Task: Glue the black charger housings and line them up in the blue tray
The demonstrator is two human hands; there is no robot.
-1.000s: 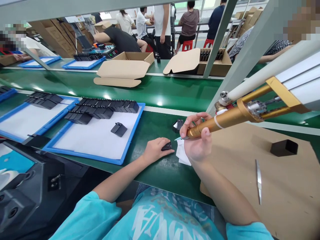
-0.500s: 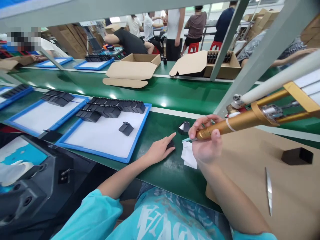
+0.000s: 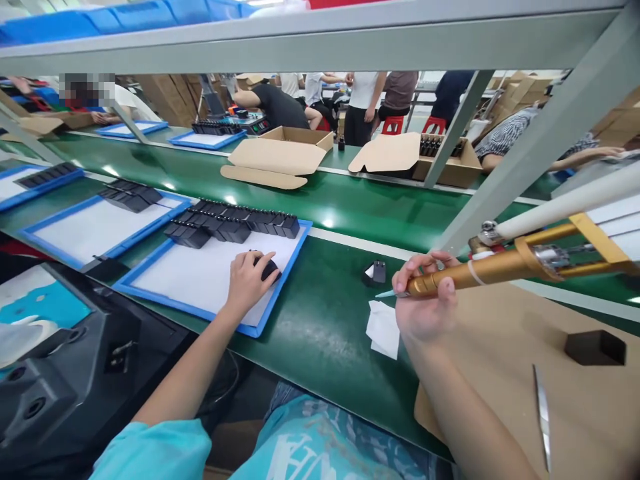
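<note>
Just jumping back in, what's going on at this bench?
The person's left hand has its fingers at a black block over the blue-rimmed tray; whether it is gripped is unclear. The right hand holds a gold tool, its pale tip near some white paper. Rows of black blocks stand at the tray's far side.

The left grip (image 3: 247, 281) touches a black block (image 3: 269, 269); the right grip (image 3: 424, 317) holds a gold tool (image 3: 473, 273).

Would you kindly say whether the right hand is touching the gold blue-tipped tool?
Touching: the head view shows the gold blue-tipped tool held in the right hand, fingers curled around its front end.
</note>
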